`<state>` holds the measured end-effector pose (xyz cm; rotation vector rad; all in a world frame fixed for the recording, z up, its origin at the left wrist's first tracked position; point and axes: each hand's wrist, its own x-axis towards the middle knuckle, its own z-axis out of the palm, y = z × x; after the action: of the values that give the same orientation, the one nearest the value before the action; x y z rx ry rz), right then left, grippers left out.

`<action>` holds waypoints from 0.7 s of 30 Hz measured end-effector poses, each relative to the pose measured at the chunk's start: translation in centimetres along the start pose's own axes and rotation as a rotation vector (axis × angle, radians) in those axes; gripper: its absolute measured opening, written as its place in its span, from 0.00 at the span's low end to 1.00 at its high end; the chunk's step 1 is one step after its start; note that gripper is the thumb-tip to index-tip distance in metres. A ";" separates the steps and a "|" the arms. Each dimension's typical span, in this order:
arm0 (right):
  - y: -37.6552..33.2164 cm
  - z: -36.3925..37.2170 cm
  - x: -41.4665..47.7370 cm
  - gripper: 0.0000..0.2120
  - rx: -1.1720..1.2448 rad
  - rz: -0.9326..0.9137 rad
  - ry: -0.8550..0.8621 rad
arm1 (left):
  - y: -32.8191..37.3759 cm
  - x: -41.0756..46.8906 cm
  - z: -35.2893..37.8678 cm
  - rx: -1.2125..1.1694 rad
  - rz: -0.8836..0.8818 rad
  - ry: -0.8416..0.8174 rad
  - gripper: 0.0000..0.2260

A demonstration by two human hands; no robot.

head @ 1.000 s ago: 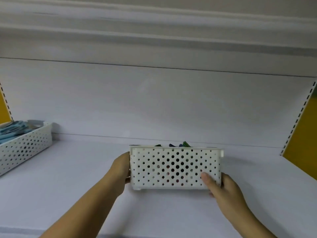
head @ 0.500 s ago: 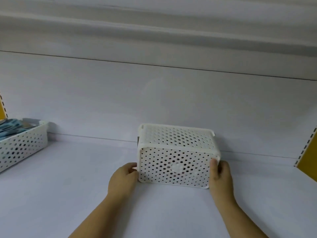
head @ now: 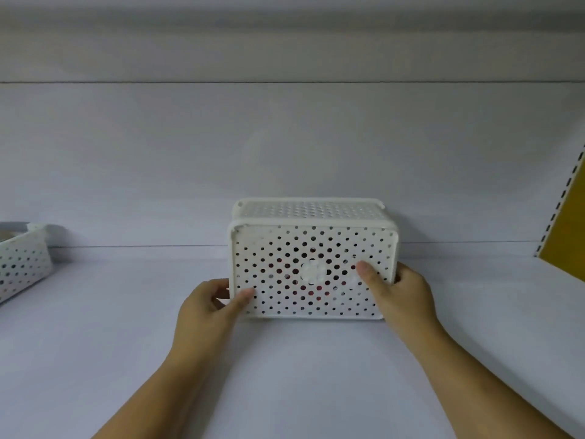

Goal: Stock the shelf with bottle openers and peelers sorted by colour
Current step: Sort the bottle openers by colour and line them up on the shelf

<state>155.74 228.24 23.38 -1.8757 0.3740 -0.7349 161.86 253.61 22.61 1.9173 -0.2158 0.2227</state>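
Basket position: white perforated basket (head: pixel 313 274) at the middle of the shelf (head: pixel 126 359), close against the back wall (head: pixel 285 147); its lower edge appears to rest on the shelf, though contact cannot be confirmed.
Basket facing: tipped on one long side wall, so the dotted base with its round centre boss faces the viewer, the open mouth faces the back wall, and the other long side wall lies uppermost.
Long axis: left to right, parallel to the back wall and level.
Contents: red shapes show through the base holes; whether they are openers or peelers cannot be told.
Left hand (head: pixel 205 308): grips the left end, thumb flat on the base near the lower left corner, fingers curled behind the end wall.
Right hand (head: pixel 402 296): grips the right end, thumb laid on the base right of centre, fingers wrapped round the end wall.
Step in hand: judged to be the setting of a one-colour basket in its place on the shelf, caught with the basket turned on its side.
Next move calls for: both hands rolling the basket together about its long axis until the base lies flat and the mouth faces up, or, if emptying is meant, tipping it further; either way an even grip at both ends, so that the contents do not slide out against the wall.
Neighbour: second basket (head: pixel 22 264) of the same kind, well apart at the left edge, upright; its contents are not legible.
Right margin: yellow panel (head: pixel 566 223) beside a slotted upright.
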 end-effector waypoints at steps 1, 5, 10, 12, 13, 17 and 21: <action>-0.3 -0.4 -0.2 0.09 -0.016 -0.020 0.018 | -0.1 -0.2 -0.1 -0.012 0.007 0.043 0.14; -0.4 -1.4 -0.8 0.09 -0.054 -0.078 -0.027 | 0.2 -0.5 -0.3 -0.067 -0.003 0.150 0.17; -0.4 -0.5 -1.1 0.11 -0.075 -0.012 -0.142 | 0.5 -0.2 -0.2 -0.098 0.000 0.171 0.16; -0.7 -0.2 -1.1 0.07 0.062 0.089 -0.225 | 0.5 -0.2 -0.1 -0.108 0.030 0.182 0.16; -0.8 -0.1 -1.2 0.06 0.100 0.107 -0.249 | 0.6 -0.3 -0.1 -0.116 0.047 0.185 0.15; -0.7 -0.1 -0.7 0.11 0.238 0.186 -0.175 | 0.6 -0.9 0.2 -0.131 0.163 0.138 0.08; -0.8 -0.8 0.1 0.14 0.371 0.315 -0.054 | 0.9 -1.4 0.4 -0.069 0.288 0.050 0.12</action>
<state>155.28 227.92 24.38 -1.4422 0.4526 -0.4991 160.32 252.97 22.96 1.8053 -0.4610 0.4491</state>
